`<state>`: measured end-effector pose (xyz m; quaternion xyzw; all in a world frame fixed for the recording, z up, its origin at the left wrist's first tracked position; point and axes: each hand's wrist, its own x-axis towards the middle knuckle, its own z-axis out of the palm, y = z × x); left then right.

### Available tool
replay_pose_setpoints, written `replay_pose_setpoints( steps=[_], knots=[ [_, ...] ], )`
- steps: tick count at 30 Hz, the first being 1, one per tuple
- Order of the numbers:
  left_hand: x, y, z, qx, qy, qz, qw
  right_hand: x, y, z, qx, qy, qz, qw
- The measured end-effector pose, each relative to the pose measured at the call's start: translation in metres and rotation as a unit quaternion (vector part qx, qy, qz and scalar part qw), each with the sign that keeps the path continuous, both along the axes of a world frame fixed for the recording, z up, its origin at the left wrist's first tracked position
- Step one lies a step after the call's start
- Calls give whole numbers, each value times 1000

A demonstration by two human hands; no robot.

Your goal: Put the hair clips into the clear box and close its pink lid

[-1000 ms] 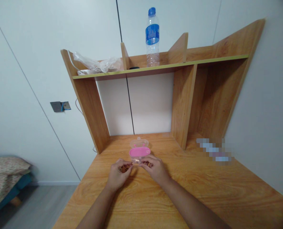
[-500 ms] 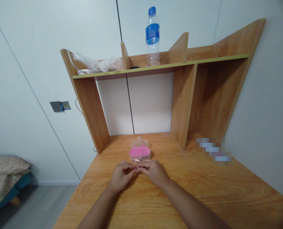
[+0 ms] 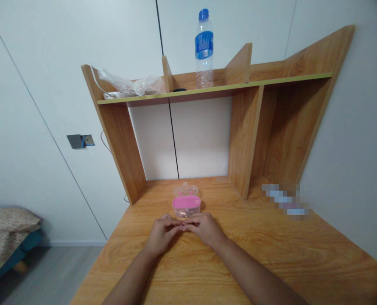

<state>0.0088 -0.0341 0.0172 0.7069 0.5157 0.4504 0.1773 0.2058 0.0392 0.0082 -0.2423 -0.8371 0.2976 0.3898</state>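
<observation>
Pink box [image 3: 186, 205] on desk [image 3: 271, 254], left hand [image 3: 160, 234] and right hand [image 3: 205, 228] fingertips pinched together, tiny item hidden, unidentifiable

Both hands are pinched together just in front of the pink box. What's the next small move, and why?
Probably carry the pinch forward over the pink box: left hand and right hand meet fingertip to fingertip on something too small to identify, with the box just beyond them on the desk.

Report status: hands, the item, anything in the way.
Left hand and right hand fingertips together, pinching something tiny, unclear what. Pink box just beyond, on desk. Nothing in the way.
</observation>
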Motion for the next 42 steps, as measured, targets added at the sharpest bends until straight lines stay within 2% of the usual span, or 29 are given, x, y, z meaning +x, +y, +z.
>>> replay_pose_setpoints(
  steps=[6,13,18,30,42],
  knots=[
    [-1,-1,1,5,17,0,1000,0,2,-2,-3,-1,9,1000],
    [-2,-1,0,4,-1,28,1000,2,-3,9,39,5,-13,999],
    [0,-1,3,-7,-11,21,1000,1,-6,9,70,13,21,997],
    [-2,1,-2,-16,-10,22,1000,0,-9,8,108,-7,28,994],
    [0,0,-4,-9,-27,16,999,2,-16,16,97,5,25,995]
  ],
)
